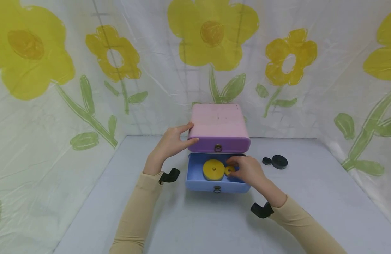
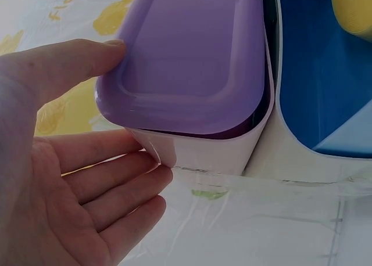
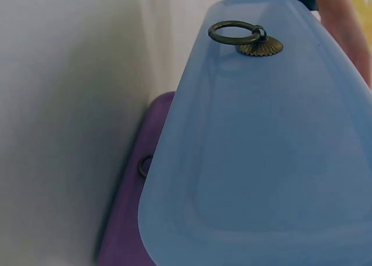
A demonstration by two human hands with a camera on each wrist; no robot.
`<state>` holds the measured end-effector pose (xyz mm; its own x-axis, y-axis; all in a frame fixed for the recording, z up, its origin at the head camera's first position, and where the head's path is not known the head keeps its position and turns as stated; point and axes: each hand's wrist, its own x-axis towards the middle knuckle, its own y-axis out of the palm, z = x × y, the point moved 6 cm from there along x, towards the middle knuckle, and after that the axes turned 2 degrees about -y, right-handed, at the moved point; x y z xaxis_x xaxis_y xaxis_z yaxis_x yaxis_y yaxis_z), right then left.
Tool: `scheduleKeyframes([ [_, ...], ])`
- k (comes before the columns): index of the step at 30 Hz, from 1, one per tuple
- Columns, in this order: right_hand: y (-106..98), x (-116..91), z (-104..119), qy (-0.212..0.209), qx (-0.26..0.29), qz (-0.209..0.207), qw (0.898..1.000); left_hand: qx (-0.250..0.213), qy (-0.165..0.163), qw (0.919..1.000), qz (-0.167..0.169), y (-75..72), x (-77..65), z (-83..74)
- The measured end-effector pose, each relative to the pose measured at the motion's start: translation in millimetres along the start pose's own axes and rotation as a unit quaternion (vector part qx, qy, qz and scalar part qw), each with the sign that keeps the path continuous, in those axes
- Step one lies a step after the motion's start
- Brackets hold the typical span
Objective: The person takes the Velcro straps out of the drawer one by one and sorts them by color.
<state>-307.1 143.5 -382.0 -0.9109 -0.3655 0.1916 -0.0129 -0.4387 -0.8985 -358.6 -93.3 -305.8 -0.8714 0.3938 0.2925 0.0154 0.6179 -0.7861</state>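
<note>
A small drawer cabinet (image 1: 217, 120) has a pink top. Its upper purple drawer front (image 1: 202, 145) stands slightly proud of the case in the left wrist view. Below it, a blue drawer (image 1: 195, 167) is pulled out, holding a large yellow disc (image 1: 214, 170) and a small yellow disc (image 1: 229, 170). My left hand (image 1: 170, 141) touches the cabinet's left corner, thumb on the purple front and straight fingers against the side. Inside the blue drawer, my right hand (image 1: 246, 170) pinches the small yellow disc between thumb and fingers. The right wrist view does not show its fingertips.
Two black discs, one small (image 1: 266, 161) and one larger (image 1: 279, 162), lie right of the cabinet. A lower purple drawer front (image 3: 131, 205) shows under the blue drawer. Behind the white table (image 1: 195, 225) hangs a flowered curtain (image 1: 157, 60).
</note>
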Motion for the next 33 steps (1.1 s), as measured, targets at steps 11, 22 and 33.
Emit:
scheduleKeyframes([
  [11, 0, 0, 2, -0.002, -0.016, 0.008, 1.0, 0.0, -0.003, 1.0, -0.001, -0.2, -0.4, -1.0],
  [22, -8, -1, 7, -0.009, 0.03, 0.01, 0.999, 0.001, 0.001, 1.0, -0.003, -1.2, 0.0, -2.1],
  [33, -16, -6, 8, 0.0, 0.075, 0.006, 0.997, 0.001, 0.0, 1.0, -0.003, -0.9, -0.9, -1.0],
])
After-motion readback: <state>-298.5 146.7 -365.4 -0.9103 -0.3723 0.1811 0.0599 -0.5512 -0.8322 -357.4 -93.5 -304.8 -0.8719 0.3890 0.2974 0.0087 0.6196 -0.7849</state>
